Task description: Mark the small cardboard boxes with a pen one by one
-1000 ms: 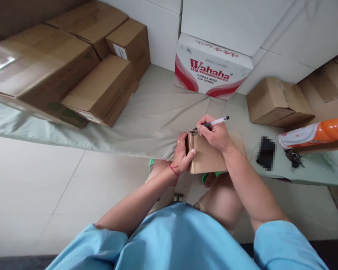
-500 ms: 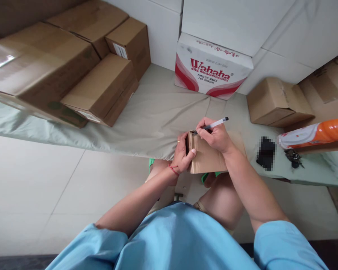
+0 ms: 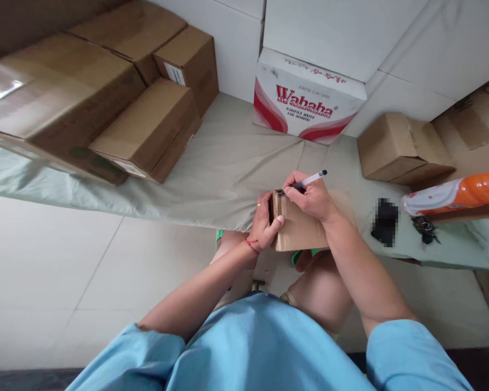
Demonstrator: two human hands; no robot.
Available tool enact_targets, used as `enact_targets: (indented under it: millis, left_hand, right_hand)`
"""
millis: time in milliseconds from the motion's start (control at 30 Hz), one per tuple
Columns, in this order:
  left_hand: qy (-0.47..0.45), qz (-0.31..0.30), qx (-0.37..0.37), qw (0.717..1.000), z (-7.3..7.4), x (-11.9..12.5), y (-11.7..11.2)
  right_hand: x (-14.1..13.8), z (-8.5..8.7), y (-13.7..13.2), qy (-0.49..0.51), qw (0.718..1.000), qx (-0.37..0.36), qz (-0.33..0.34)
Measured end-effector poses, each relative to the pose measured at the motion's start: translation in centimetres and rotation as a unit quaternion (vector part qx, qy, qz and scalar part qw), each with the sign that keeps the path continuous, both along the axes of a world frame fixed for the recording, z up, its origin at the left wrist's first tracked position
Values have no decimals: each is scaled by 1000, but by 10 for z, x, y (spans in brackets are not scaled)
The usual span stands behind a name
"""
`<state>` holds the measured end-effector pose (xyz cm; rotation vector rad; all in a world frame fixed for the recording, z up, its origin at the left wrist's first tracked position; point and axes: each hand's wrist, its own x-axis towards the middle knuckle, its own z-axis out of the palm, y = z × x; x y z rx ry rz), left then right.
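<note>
A brown cardboard box lies at the near edge of the cloth-covered surface, just above my knees. My left hand grips its left end, with the thumb on the top face and the fingers at the far side. In my right hand is a pen with a pale barrel and a dark end, pinched between thumb and fingers. The pen's lower tip is at the box's far left corner, where the cardboard edge looks dark and ragged. My fingers partly hide that tip.
Brown cartons stand at the left. A white and red Wahaba-printed water carton is against the wall. On the right are another cardboard box, an orange-and-white bottle, keys and a blurred-out dark object.
The pen's upper end has shifted slightly left and down, and my right hand has moved a little with it. My left hand and the box stay where they were.
</note>
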<state>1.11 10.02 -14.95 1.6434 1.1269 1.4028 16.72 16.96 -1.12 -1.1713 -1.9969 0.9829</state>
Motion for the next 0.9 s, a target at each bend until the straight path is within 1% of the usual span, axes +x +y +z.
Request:
enact_targets:
  millis: [100, 200, 267, 300, 367, 433, 467, 500, 533, 567, 600, 633, 667, 700, 733, 767, 800, 833, 900]
  left_hand:
    - [-1, -3, -3, 1000, 1, -1, 0]
    - [-1, -3, -5, 1000, 2, -1, 0]
    - [-4, -3, -3, 1000, 2, -1, 0]
    - [-8, -3, 0, 1000, 2, -1, 0]
    - [-15, -1, 3, 1000, 2, -1, -1]
    - [-18, 0, 0, 1000, 1, -1, -1]
    - [-19, 0, -2, 1000, 1, -1, 0]
    - [-18, -1, -4, 1000, 0, -1, 0]
    - [-18, -1, -6, 1000, 0, -1, 0]
    - [-19, -1, -6, 1000, -1, -1, 0]
    - [-21, -1, -6, 1000, -2, -1, 0]
    - [-22, -2, -6, 1000, -2, -1, 0]
    - [-22, -1, -7, 1000, -2, -1, 1]
    - [-22, 1, -8, 1000, -3, -1, 1]
    - [-22, 2, -11, 1000, -3, -1, 1]
    - [-21, 2, -13, 1000, -3, 0, 1]
    - [-21, 2, -15, 1000, -3, 0, 1]
    - [-23, 2, -15, 1000, -3, 0, 1]
    - [-27, 1, -13, 1000, -4, 0, 1]
  right_hand:
    - [1, -1, 0, 5, 1000, 10, -16]
    - [0, -2, -1, 23, 1000, -1, -4]
    - [-2, -3, -3, 40, 999, 8, -12]
    - [-2, -3, -4, 55, 998, 24, -30]
    - [1, -2, -5, 98, 989, 64, -89]
    - [15, 3, -4, 128, 973, 104, -164]
    - [27, 7, -2, 121, 965, 122, -199]
    - [42, 10, 0, 92, 959, 138, -230]
    - [59, 13, 2, 41, 953, 150, -260]
    - [78, 16, 5, -30, 944, 156, -288]
    - [98, 16, 8, -118, 933, 145, -309]
    - [117, 15, 10, -211, 912, 119, -332]
    - [133, 12, 11, -305, 884, 71, -347]
    - [147, 7, 12, -390, 853, 10, -347]
    - [157, 1, 11, -454, 822, -51, -340]
    - [164, -7, 10, -498, 798, -105, -324]
    - [168, -15, 7, -521, 783, -144, -307]
    - [169, -23, 4, -529, 778, -167, -294]
    - [169, -34, -4, -521, 783, -178, -289]
